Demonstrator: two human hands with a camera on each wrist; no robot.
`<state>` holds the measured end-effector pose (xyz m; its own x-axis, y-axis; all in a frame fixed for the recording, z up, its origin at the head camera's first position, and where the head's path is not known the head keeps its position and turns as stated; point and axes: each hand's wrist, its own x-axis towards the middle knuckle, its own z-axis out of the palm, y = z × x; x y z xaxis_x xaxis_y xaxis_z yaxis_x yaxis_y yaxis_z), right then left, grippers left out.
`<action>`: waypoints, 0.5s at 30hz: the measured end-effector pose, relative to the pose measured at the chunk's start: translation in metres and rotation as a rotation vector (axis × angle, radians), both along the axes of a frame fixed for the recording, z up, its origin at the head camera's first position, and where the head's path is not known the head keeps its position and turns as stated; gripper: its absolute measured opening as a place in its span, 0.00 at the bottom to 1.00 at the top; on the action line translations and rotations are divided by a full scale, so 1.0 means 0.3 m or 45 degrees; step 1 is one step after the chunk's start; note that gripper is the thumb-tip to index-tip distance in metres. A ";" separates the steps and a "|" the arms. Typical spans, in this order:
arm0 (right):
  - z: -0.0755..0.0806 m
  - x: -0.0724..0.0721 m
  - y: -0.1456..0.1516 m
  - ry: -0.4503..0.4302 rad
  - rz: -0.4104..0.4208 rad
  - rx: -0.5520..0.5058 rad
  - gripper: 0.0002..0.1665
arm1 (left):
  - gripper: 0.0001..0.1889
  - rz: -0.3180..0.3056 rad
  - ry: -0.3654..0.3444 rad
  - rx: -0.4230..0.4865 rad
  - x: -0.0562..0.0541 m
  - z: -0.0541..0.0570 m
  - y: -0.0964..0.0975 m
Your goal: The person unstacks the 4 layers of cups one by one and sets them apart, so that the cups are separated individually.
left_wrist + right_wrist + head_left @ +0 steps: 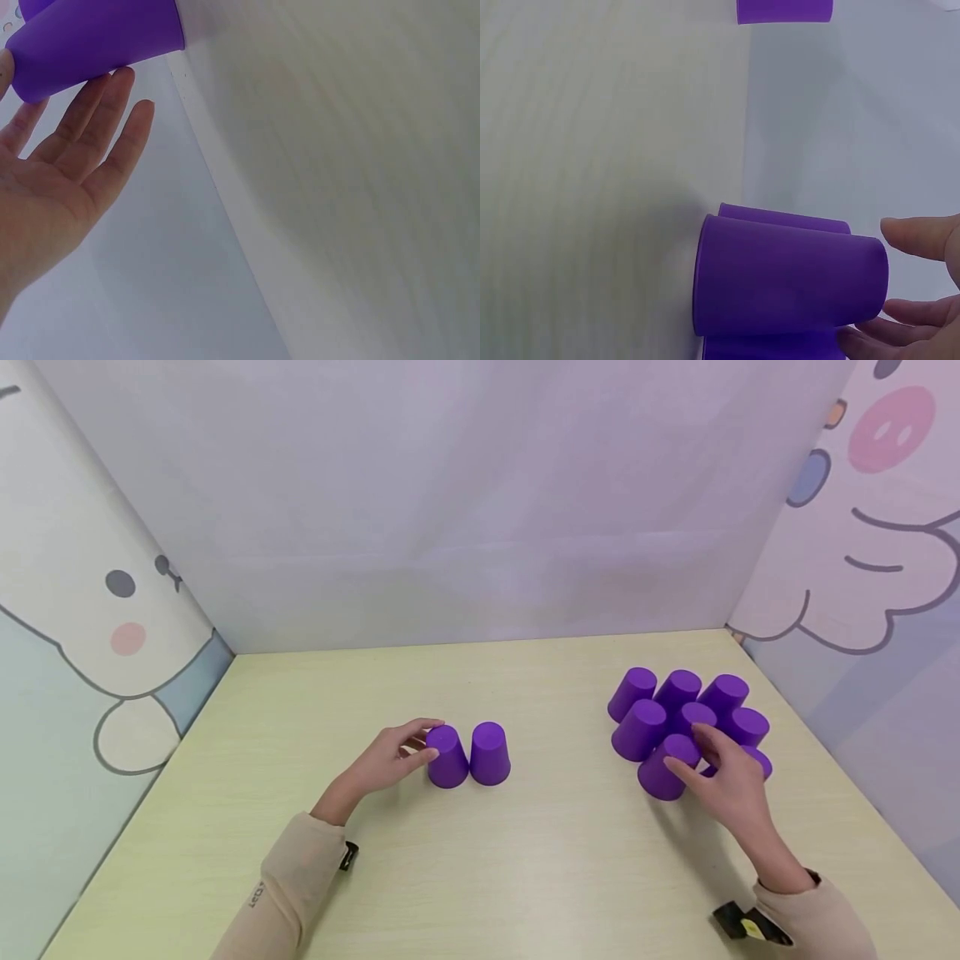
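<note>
Two upside-down purple cups stand side by side near the middle of the table. My left hand (pixel 386 758) holds the left purple cup (pixel 448 762) near its top, thumb in front and fingers around the far side; the wrist view shows fingertips against its wall. The other purple cup (pixel 491 754) stands just right of it. My right hand (pixel 729 777) is spread around the front purple cup (pixel 787 277) of a group on the right. In the right wrist view its thumb (pixel 915 236) stands slightly off the cup's top edge, with the other fingers beside the lower side.
Several more upside-down purple cups (pixel 639 731) stand close together behind and beside my right hand. The pale wooden table (pixel 525 877) meets a light back wall (pixel 480 585). Cartoon-printed side panels (pixel 120 635) border it left and right.
</note>
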<state>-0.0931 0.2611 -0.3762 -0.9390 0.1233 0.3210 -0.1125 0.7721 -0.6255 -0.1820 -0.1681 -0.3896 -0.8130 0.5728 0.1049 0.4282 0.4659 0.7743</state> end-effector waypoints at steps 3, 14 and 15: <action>0.015 -0.004 -0.005 0.030 0.006 -0.039 0.36 | 0.21 0.000 0.001 -0.003 -0.001 -0.002 -0.001; 0.052 -0.015 -0.056 0.080 0.063 -0.054 0.32 | 0.21 -0.002 0.008 -0.004 -0.001 -0.002 -0.001; 0.054 -0.017 -0.064 0.079 0.072 -0.052 0.32 | 0.21 -0.002 0.009 -0.003 -0.001 -0.002 -0.001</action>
